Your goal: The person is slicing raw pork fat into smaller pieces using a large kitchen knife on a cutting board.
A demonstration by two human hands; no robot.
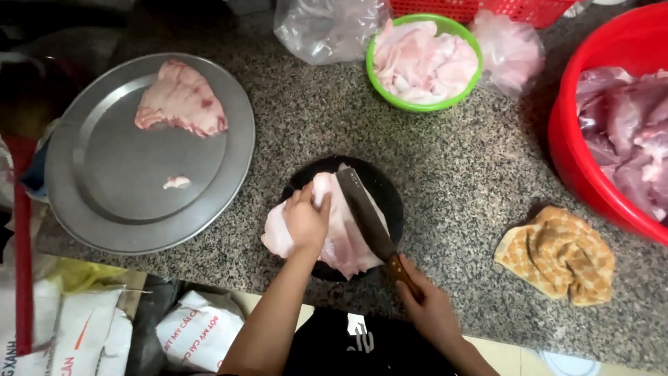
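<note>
Even overhead light — soft, slightly blurred

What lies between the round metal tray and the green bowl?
Only bare speckled granite countertop between the metal tray and green bowl, seen in the head view.
</note>
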